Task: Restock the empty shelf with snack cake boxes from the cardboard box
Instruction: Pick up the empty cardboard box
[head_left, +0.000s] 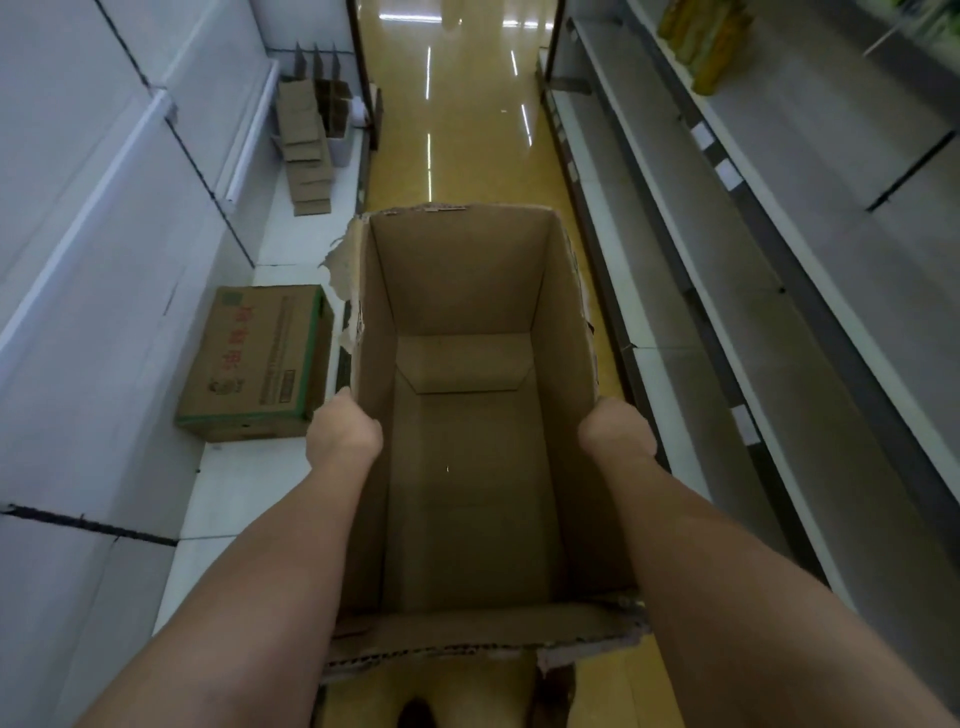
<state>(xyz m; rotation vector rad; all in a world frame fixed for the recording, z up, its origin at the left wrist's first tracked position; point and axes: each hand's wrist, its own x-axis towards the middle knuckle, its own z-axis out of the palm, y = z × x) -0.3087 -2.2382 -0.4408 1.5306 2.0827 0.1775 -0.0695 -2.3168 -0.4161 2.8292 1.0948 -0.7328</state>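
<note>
Both forearms reach forward; left hand (344, 435) and right hand (617, 432) each curl over a side wall of the open cardboard box (467, 291), gripping it.

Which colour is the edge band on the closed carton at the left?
Green, on the closed carton, seen in the head view.

This is a shop aisle. A glossy yellow floor (467, 119) runs straight ahead between long white metal display shelves (810, 249) on the right and matching white shelving (104, 218) on the left. Price-label tags (702, 136) sit on the right shelf edges, yellow packaged goods (706, 41) stand on an upper tier, and a printed shipping carton (257, 361) and flattened cardboard (306, 150) lie on the left bottom shelf.
</note>
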